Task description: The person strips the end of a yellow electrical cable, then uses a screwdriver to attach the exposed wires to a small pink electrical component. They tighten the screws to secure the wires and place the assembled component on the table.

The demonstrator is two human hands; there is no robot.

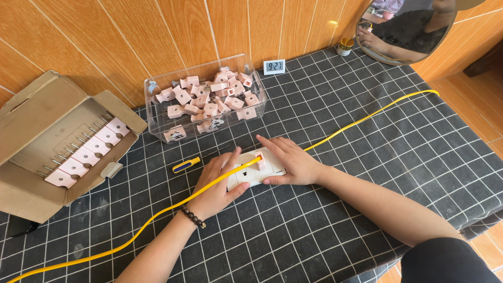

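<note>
Checked cloth, cardboard box [50, 141] left, clear bin [205, 99]

Open cardboard box [31, 131] of pink plugs, clear bin [157, 120] of pink parts, screwdriver [186, 164], small clock [274, 66], round mirror [406, 31]

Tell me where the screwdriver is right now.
The screwdriver lies on the checked tablecloth just left of the left hand, in front of the clear box of pink parts.
</note>
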